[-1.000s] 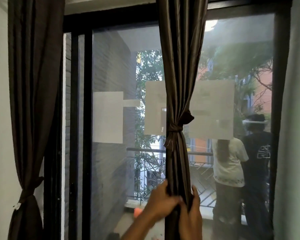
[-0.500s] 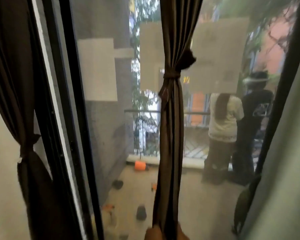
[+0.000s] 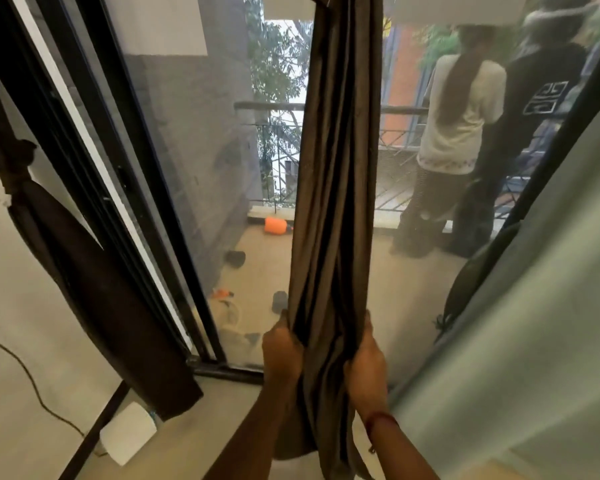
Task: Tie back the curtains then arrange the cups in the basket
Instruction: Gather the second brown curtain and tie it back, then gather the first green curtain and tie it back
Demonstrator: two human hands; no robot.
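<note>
A lived-in home, this: dark curtains (image 3: 333, 188) hang over a sliding glass door (image 3: 187, 140) onto a small railed balcony (image 3: 329, 271), where slippers (image 3: 235, 258) lie scattered and two people (image 3: 465, 133) stand

Both forearms reach up from the bottom edge of the view toward the brown curtain (image 3: 336, 188), the one landmark here. The left hand (image 3: 280, 351) clamps the curtain's left edge low down, fingers curled into the folds, knuckles toward the camera. The right hand (image 3: 368, 358) grips the curtain's right edge at about the same height, thumb side up, fingers wrapped behind the cloth. A red thread band circles the right wrist. The forearms run close together, the curtain's hanging tail between them.
</note>
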